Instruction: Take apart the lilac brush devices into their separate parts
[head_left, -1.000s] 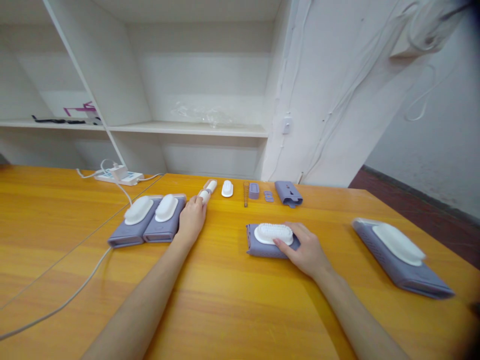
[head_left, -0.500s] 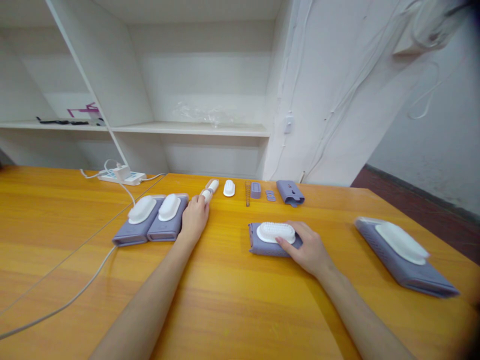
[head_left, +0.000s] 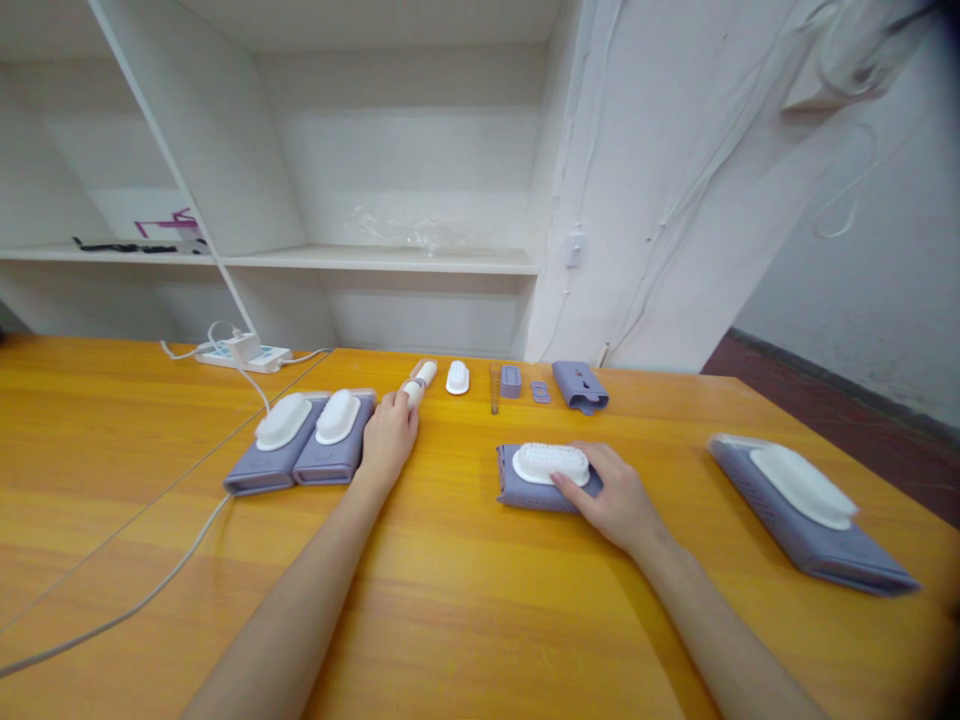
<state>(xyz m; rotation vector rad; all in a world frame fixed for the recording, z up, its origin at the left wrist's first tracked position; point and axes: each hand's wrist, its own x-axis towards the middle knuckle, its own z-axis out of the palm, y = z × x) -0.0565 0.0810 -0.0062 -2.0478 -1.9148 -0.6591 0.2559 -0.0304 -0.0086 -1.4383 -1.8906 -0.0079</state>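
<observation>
No real change past sec: left hand (head_left: 388, 437) keeps its grip shut on white tube (head_left: 421, 379), right hand (head_left: 611, 495) grip cupped round brush unit (head_left: 525, 480).

White shelving (head_left: 390, 262) and pale walls (head_left: 675, 220) back an orange wooden table (head_left: 487, 620), dark floor (head_left: 847, 410) beside.

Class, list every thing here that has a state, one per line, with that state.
left hand, curled, fingertips on white cylinder
right hand, laid open on brush unit
brush unit, flat, bristles up
spring, upright
power strip, plug inserted
twin purple units, side by side
</observation>
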